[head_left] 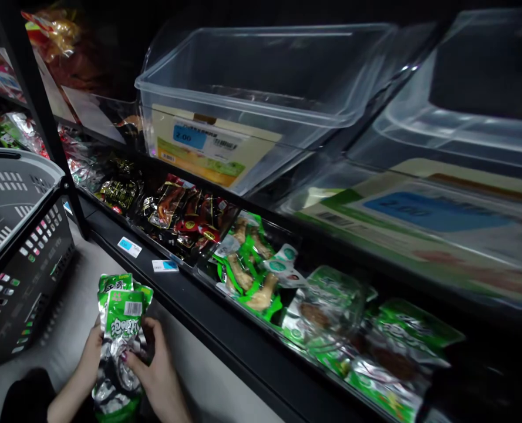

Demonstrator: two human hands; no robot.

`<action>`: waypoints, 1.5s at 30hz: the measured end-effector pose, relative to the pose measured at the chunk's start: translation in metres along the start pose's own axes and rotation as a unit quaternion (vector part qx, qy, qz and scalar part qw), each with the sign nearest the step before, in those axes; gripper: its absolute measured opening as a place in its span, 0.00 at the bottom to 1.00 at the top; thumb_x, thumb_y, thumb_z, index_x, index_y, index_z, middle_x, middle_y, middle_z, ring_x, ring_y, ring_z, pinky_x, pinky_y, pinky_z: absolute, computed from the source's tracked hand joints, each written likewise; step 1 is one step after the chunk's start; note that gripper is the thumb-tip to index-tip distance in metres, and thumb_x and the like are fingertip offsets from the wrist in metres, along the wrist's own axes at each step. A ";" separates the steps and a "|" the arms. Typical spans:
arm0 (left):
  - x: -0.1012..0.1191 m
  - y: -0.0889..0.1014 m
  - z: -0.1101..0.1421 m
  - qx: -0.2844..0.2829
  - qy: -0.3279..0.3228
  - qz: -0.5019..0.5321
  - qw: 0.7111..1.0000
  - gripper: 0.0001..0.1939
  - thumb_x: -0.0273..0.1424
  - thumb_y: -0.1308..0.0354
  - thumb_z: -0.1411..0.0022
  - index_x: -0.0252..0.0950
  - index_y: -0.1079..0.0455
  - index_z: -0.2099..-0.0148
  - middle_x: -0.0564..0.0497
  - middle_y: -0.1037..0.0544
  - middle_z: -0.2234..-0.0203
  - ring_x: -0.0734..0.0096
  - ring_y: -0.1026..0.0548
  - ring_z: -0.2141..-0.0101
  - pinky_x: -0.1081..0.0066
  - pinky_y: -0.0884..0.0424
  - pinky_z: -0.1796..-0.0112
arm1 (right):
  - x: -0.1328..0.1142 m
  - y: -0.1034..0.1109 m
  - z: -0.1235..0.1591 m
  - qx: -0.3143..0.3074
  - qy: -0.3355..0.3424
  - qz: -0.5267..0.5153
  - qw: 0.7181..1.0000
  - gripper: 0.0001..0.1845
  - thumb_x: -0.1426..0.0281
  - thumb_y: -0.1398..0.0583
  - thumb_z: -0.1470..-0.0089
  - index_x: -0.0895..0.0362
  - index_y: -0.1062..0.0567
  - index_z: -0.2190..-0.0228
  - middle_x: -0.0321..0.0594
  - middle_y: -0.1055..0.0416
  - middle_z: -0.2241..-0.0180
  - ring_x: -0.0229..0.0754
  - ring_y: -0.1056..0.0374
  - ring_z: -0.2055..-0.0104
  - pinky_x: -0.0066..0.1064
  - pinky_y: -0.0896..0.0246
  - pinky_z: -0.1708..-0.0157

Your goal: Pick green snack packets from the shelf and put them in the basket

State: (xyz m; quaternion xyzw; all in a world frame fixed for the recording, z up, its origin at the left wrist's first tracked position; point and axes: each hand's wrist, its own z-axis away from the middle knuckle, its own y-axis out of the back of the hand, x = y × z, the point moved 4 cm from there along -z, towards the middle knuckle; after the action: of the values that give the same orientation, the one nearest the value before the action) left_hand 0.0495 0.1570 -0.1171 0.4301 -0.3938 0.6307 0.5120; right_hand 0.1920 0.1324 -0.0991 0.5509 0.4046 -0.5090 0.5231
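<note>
Low in front of the shelf, both my hands hold a small stack of green and silver snack packets with Chinese print and a barcode on the top one. My left hand wraps the stack's left side, its fingers mostly hidden behind it. My right hand grips the right side, with the thumb pressed on the front. Similar green and silver packets lie in the lower shelf bin to the right. Green-edged packs of pale pieces lie beside them.
A grey and black shopping basket stands at the left, past a black shelf post. Dark red packets fill another lower bin. Clear plastic tubs with price labels line the upper shelf. Price tags sit on the black ledge.
</note>
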 end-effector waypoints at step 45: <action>0.009 0.015 -0.001 -0.004 0.055 -0.004 0.998 0.13 0.40 0.36 0.59 0.33 0.27 0.79 0.50 0.24 0.83 0.57 0.25 0.70 0.69 0.30 0.69 | -0.019 0.073 -0.014 0.201 -0.017 0.173 0.964 0.11 0.61 0.49 0.46 0.54 0.39 0.74 0.31 0.39 0.82 0.36 0.44 0.82 0.27 0.53 0.80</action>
State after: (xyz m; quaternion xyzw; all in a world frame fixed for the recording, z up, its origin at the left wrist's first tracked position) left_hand 0.0334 0.1583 -0.1097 0.3947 -0.3658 0.6498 0.5368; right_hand 0.2626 0.1383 -0.0695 0.6976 0.1833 -0.4906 0.4889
